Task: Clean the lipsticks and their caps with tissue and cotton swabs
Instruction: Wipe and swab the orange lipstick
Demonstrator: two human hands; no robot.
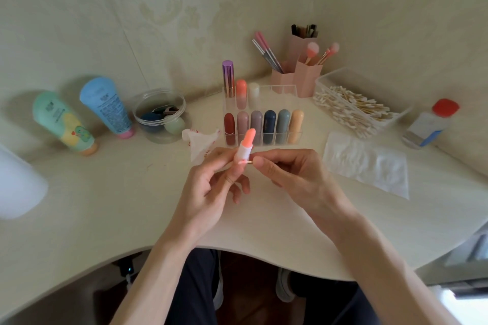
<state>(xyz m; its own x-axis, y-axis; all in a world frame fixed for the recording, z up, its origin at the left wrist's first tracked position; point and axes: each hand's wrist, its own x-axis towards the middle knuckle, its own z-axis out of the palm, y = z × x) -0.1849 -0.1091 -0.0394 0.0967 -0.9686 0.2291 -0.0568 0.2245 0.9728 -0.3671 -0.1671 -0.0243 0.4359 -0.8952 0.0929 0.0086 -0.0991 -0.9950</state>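
My left hand (211,185) holds an uncapped lipstick (246,147) upright over the desk: coral stick, white collar, pink base between the fingers. My right hand (287,174) pinches a cotton swab (247,163), whose tip touches the lipstick just under the white collar. A crumpled tissue (198,143) with red stains lies behind my left hand. A clear organiser (264,137) behind the hands holds several capped lipsticks, among them an orange-and-pink one (241,97) in the back row.
A clear box of cotton swabs (353,108) stands at the back right, with a flat tissue (367,163) in front of it and a red-capped bottle (429,124) further right. Two tubes (105,108) and a round jar (159,116) stand at the left. Pink brush holders (298,74) stand at the wall.
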